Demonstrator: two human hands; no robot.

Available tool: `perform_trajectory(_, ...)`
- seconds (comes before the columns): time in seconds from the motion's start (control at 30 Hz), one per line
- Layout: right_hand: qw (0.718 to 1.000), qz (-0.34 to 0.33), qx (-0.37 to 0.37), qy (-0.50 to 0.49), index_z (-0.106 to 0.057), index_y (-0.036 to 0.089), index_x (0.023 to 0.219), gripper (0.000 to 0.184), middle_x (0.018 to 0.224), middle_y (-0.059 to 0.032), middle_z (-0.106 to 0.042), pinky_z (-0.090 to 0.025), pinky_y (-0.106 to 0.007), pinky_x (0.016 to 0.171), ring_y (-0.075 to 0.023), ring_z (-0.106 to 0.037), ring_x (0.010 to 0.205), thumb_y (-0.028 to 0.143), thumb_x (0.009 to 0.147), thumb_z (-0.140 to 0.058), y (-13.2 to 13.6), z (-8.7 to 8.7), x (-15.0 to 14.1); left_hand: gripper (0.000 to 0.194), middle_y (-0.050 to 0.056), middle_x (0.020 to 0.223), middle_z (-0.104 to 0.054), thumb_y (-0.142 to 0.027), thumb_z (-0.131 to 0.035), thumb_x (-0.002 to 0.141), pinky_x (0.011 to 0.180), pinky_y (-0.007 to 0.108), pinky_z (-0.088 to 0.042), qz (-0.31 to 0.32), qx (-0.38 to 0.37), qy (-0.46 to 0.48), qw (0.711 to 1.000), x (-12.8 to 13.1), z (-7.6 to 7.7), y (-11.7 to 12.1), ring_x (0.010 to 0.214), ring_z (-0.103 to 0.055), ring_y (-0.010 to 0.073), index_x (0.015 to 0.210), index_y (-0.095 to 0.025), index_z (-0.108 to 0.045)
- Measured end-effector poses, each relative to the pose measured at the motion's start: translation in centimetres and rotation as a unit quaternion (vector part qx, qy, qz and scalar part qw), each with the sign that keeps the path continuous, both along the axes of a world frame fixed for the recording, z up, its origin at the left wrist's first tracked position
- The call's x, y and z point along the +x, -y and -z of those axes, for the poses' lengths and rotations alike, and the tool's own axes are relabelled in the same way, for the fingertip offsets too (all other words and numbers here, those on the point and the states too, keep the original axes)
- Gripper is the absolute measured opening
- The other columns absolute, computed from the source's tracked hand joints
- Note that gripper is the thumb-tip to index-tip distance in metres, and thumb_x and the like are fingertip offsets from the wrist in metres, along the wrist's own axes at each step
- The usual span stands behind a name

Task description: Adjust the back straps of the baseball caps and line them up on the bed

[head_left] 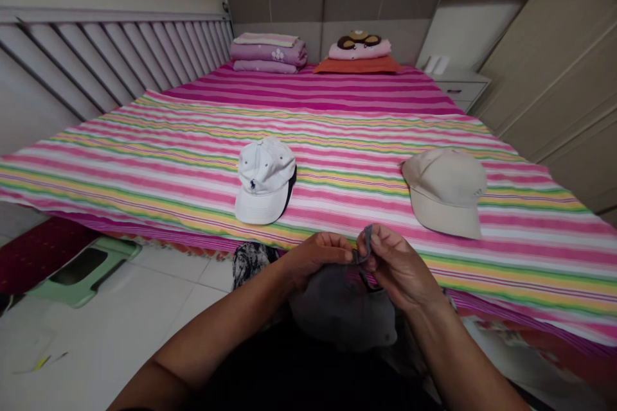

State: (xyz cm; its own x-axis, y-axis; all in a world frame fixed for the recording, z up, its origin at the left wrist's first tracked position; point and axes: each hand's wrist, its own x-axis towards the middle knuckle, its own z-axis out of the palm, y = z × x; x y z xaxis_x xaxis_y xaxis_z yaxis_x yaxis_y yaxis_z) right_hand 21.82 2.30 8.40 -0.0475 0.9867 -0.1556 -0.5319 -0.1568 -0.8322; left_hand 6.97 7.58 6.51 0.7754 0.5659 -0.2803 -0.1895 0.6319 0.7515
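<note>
A dark grey cap (344,308) hangs over my lap, with its back strap held up between my two hands. My left hand (321,253) pinches the strap from the left, thumb on top. Close beside it, my right hand (393,260) grips the strap's upright end between thumb and fingers. The small buckle area between them is too dark to make out. On the bed ahead lie a white cap (264,173) with a small dark logo and, farther right, a beige cap (446,186). Both rest upright on their brims, apart from my hands.
The bed (337,135) has a striped cover. Folded purple bedding (267,54) and a pink pillow (359,51) on an orange one lie by the headboard (347,6). A green stool (81,273) stands at the left; a white nightstand (460,87) is at the back right.
</note>
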Motion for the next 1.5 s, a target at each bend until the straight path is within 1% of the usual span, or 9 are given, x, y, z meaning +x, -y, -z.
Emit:
perform_trajectory(0.27,0.992,0.008,0.076,0.099,-0.056,0.019,0.073,0.016,0.059,0.0019,-0.055,-0.028,-0.019,0.044,-0.0075,-0.039,0.049,0.033,0.074,-0.064,0.5,0.4,0.2,0.015,0.0,0.059,-0.058,-0.019,-0.07,0.06,0.051,0.02,-0.037,0.012,0.018,-0.012,1.0,0.1,-0.3,0.3,0.049,-0.05,0.0069,0.066,-0.01,-0.06)
perform_trajectory(0.47,0.992,0.016,0.105,0.064,-0.056,0.019,0.07,0.015,0.06,0.0021,-0.056,-0.031,-0.019,0.046,-0.0068,-0.041,0.049,0.031,0.075,-0.063,0.9,0.0,0.1,0.016,0.0,0.059,-0.057,-0.02,-0.071,0.06,0.053,0.02,-0.037,0.005,0.031,-0.025,0.999,0.0,0.1,0.4,0.05,-0.05,0.0069,0.067,-0.01,-0.061)
perform_trajectory(0.6,0.996,0.023,0.074,0.037,-0.055,0.019,0.068,0.017,0.054,0.0032,-0.053,-0.029,-0.018,0.041,-0.0064,-0.038,0.044,0.031,0.072,-0.065,0.8,-0.1,0.1,0.015,0.001,0.06,-0.059,-0.02,-0.07,0.06,0.051,0.02,-0.037,0.007,0.024,-0.014,1.0,-0.1,0.4,0.4,0.048,-0.051,0.0071,0.067,-0.01,-0.061)
perform_trajectory(0.77,0.999,0.036,0.009,0.039,-0.054,0.017,0.06,0.021,0.052,0.0044,-0.05,-0.019,-0.017,0.035,-0.0029,-0.029,0.036,0.029,0.063,-0.071,0.5,0.2,0.2,0.016,0.002,0.055,-0.059,-0.021,-0.071,0.059,0.046,0.018,-0.036,0.002,0.003,0.011,1.0,-0.1,0.5,0.4,0.044,-0.051,0.0074,0.065,-0.01,-0.061)
perform_trajectory(0.93,0.998,-0.013,-0.012,0.061,-0.055,0.014,0.052,0.023,0.063,0.0025,-0.05,-0.017,-0.018,0.037,-0.002,-0.032,0.04,0.026,0.054,-0.075,0.6,0.1,0.4,0.02,-0.001,0.051,-0.057,-0.023,-0.073,0.055,0.044,0.017,-0.033,-0.018,-0.004,-0.004,1.0,0.0,0.4,0.4,0.041,-0.047,0.0054,0.064,-0.01,-0.061)
perform_trajectory(1.07,0.996,-0.035,-0.026,0.082,-0.055,0.014,0.053,0.024,0.057,0.0033,-0.047,-0.016,-0.019,0.039,-0.0027,-0.031,0.04,0.029,0.056,-0.074,0.6,0.1,0.5,0.02,-0.001,0.054,-0.058,-0.022,-0.073,0.055,0.047,0.018,-0.035,-0.04,0.019,-0.021,0.999,0.1,0.3,0.5,0.045,-0.048,0.0061,0.063,-0.011,-0.06)
perform_trajectory(1.2,0.994,-0.042,-0.027,0.096,-0.055,0.015,0.055,0.025,0.051,0.0046,-0.044,-0.017,-0.02,0.039,-0.0042,-0.031,0.04,0.032,0.058,-0.074,0.6,0.0,0.8,0.02,0.002,0.066,-0.061,-0.02,-0.074,0.053,0.058,0.021,-0.04,-0.061,0.035,0.001,0.998,0.1,0.3,0.6,0.057,-0.054,0.0088,0.063,-0.011,-0.059)
perform_trajectory(1.27,0.993,-0.046,-0.026,0.108,-0.054,0.015,0.055,0.026,0.05,0.0045,-0.044,-0.018,-0.021,0.04,-0.0048,-0.032,0.041,0.033,0.057,-0.074,0.5,-0.1,1.0,0.02,0.002,0.069,-0.062,-0.02,-0.074,0.053,0.059,0.022,-0.04,-0.061,0.033,0.006,0.998,0.1,0.3,0.7,0.059,-0.054,0.0093,0.063,-0.011,-0.059)
perform_trajectory(1.5,0.988,-0.073,-0.033,0.131,-0.054,0.014,0.055,0.028,0.046,0.0055,-0.043,-0.017,-0.02,0.04,-0.0037,-0.031,0.041,0.033,0.057,-0.074,0.2,-0.3,1.3,0.019,0.0,0.056,-0.057,-0.021,-0.072,0.057,0.051,0.021,-0.034,-0.038,0.045,-0.011,0.998,0.1,0.8,0.7,0.048,-0.048,0.0073,0.064,-0.011,-0.058)
